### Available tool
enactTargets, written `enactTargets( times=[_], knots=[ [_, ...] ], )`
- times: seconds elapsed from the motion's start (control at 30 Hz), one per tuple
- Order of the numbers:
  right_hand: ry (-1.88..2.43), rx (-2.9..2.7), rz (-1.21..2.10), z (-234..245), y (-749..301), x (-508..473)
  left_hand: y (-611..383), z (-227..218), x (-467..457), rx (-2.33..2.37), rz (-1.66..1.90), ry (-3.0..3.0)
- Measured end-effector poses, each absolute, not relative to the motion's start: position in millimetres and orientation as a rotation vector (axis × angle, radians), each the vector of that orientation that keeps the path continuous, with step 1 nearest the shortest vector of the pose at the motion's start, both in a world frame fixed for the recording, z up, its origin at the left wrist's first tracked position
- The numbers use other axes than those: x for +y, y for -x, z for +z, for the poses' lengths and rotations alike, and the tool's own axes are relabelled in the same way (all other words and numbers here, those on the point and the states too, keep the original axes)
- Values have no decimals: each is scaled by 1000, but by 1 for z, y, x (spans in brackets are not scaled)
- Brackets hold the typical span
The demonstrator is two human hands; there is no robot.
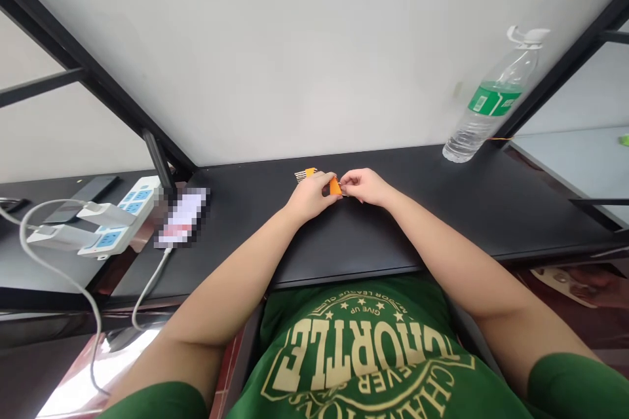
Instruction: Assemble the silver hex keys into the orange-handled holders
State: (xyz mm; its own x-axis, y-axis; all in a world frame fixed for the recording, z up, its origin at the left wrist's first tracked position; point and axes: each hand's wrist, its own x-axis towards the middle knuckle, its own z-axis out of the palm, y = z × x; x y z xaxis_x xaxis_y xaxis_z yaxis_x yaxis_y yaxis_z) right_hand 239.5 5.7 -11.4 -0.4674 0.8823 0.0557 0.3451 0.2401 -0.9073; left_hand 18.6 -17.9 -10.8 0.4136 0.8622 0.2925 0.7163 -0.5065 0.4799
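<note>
Head view first: the orange holder (335, 187) is over the table (358, 236), left of the bottle (496, 99), pinched between the left hand's (310, 200) thumb and fingers, with thin metal rods (299, 177) showing on the side away from the bottle. At the end toward the bottle, the right hand (364, 186) has its fingertips bunched, though from where I stand I cannot tell whether they grip anything. I'd keep that left pinch firm and clear of the end, moving the right fingertips in small, straight motions.
</note>
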Motion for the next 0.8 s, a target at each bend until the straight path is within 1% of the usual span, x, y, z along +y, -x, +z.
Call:
enactTargets(
  times=[0.2,0.3,0.4,0.5,0.67,0.8],
  knots=[
    [1083,-2130,630,-21,-257,24,-6,-9,-10,1491,639,-2415],
    [1068,-2245,444,-21,-267,33,1,-10,-5,1538,607,-2400],
    [1078,-2395,427,-19,-273,34,2,-9,-4,1579,612,-2361],
    [1163,-2428,452,-14,-274,26,-2,-8,-6,1574,632,-2337],
    [1261,-2519,610,-7,-274,15,-5,-8,-7,1517,637,-2318],
    [1306,-2578,660,-7,-275,17,-3,-11,-5,1523,647,-2304]
  ],
)
